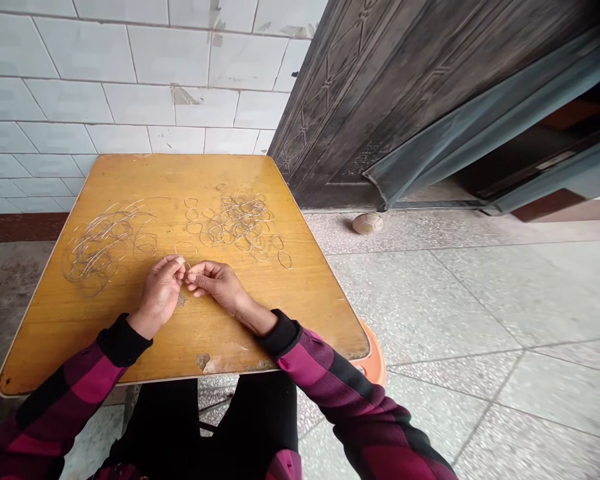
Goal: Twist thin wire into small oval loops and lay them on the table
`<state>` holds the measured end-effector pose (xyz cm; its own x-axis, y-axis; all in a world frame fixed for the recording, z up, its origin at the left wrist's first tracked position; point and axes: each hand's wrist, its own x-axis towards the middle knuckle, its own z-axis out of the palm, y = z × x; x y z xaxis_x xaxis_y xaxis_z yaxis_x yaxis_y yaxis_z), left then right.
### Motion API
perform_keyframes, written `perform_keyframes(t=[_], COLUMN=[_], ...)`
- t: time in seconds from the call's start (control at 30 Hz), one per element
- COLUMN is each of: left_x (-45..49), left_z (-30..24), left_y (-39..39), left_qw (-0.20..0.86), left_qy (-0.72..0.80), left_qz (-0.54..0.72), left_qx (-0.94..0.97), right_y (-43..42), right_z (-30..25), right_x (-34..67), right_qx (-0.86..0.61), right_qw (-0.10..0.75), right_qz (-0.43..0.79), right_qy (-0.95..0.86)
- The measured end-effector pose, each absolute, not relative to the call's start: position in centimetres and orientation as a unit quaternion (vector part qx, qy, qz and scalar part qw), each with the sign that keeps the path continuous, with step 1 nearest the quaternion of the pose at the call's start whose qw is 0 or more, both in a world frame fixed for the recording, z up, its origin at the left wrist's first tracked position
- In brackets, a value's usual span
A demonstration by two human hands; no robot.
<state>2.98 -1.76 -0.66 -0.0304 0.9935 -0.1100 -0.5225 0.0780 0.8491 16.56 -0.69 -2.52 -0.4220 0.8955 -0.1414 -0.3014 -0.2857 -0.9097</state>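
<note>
A thin wire loop (185, 243) rises from between my fingertips over the wooden table (220, 327). My left hand (163, 288) pinches one side of it, and my right hand (215, 283) pinches the other side close by. The fingertips of both hands almost meet, and the wire ends between them are too small to make out. Left of my hands lies a loose heap of curved wire pieces (105, 243). Beyond my right hand is a pile of small closed wire rings (243, 220), with a few single rings around its edges.
A white tiled wall (170, 60) stands behind the table. To the right are a dark carved door (330, 113), a grey-green curtain (460, 140) and a round object (367, 223) on the tiled floor. An orange plastic stool (375, 357) shows beside the table's right front corner.
</note>
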Motion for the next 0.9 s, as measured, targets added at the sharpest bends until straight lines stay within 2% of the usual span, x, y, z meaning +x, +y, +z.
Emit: perform_keyframes(t=[0.53,0.9], left_x=[2.4,2.5], left_z=[-0.4,-0.1], left_y=[-1.9,-2.1], left_qw=[0.626,0.617], left_qy=[0.43,0.435], left_qz=[0.562,0.547], left_qx=[0.328,0.361], right_y=[0.1,-0.3], right_z=[-2.1,-2.3], right_x=[18.2,18.6], right_qx=[-0.401,-0.423], right_qw=[0.469,0.455], right_qz=[0.632,0.52], right_qy=[-0.469,-0.586])
